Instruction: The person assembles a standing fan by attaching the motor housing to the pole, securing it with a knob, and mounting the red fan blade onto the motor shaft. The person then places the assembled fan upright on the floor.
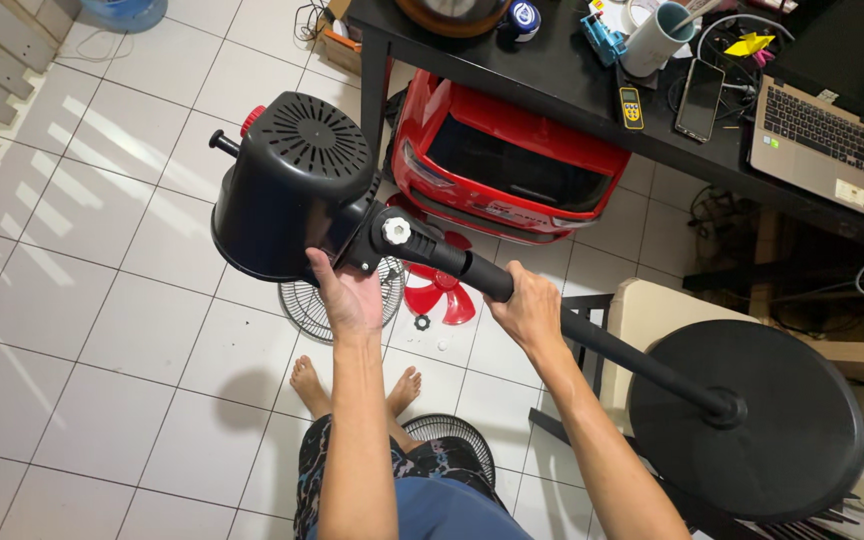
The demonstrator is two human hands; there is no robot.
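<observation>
Head view: hands (352, 295) gripping fan pole (592, 345)

Matt black plastic motor housing (287, 185) with a vented back. Smooth black pole (592, 340), slightly shiny, joins a matt round base (762, 420). A white plastic knob (396, 231) sits at the joint. Glossy red plastic blade (439, 290) lies on glossy white floor tiles (102, 330). Wire grille (324, 305), metal.
</observation>
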